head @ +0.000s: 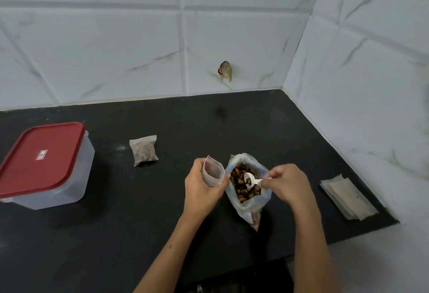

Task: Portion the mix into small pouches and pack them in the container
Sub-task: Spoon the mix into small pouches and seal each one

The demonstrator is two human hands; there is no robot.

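A: Nearest first — what are your hands doing at lower centre of the frame?

B: Your left hand [201, 188] has its fingers curled round a small pouch [212, 172], held upright with its mouth open, just left of the big bag of mix [248, 188]. Your right hand [286, 182] pinches the handle of a white spoon [250, 180]; its bowl sits down in the mix, with a little dark material on it.

A: And the bag itself?

B: It stands open on the black counter [162, 211] between your two hands, top rolled down, brown and dark pieces showing inside. The held pouch touches or nearly touches its left rim — you can't tell which from here.

A: Further out?

B: To the right of the frame, near the counter's edge, a stack of empty pouches [348, 196] lies flat. Up and left of your left hand, a filled pouch [144, 150] lies on the counter, well apart from the bag. At far left sits the clear container [69, 183], its red lid [41, 158] on, a small label at the lid's middle.

A: Beyond that?

B: White marbled wall tiles [139, 49] — with a chipped brownish spot [225, 71] just above the counter line, upper centre.
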